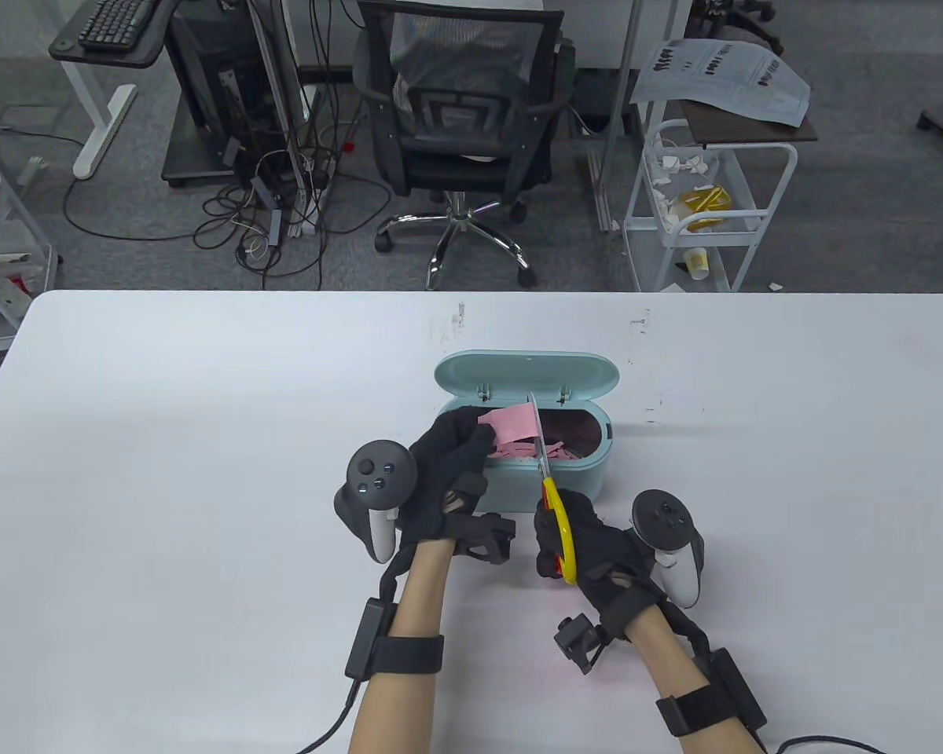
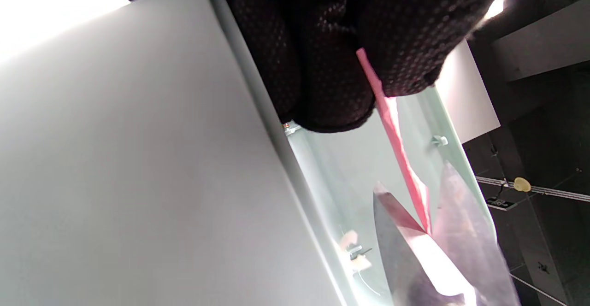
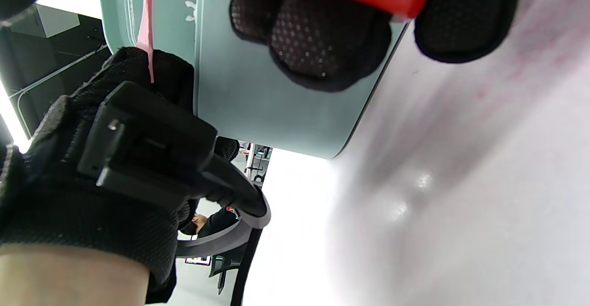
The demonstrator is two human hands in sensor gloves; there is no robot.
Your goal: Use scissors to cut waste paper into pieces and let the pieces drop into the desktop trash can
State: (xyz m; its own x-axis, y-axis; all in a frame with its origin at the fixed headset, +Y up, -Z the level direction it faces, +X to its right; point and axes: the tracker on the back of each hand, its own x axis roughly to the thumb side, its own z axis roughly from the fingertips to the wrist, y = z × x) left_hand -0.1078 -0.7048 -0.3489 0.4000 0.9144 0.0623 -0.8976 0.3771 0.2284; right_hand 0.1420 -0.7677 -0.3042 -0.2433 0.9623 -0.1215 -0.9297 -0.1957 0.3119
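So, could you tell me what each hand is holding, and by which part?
The left hand pinches the pink paper by its left end; the right hand grips the scissors by their yellow-and-red handles.

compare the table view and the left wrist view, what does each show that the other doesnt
Only the table view shows the right hand gripping the scissors' yellow and red handles, the pink scraps already in the trash can, and its raised lid. Only the left wrist view shows the paper edge-on, sitting in the V of the parted blades. Both show the left hand pinching the pink paper over the can.
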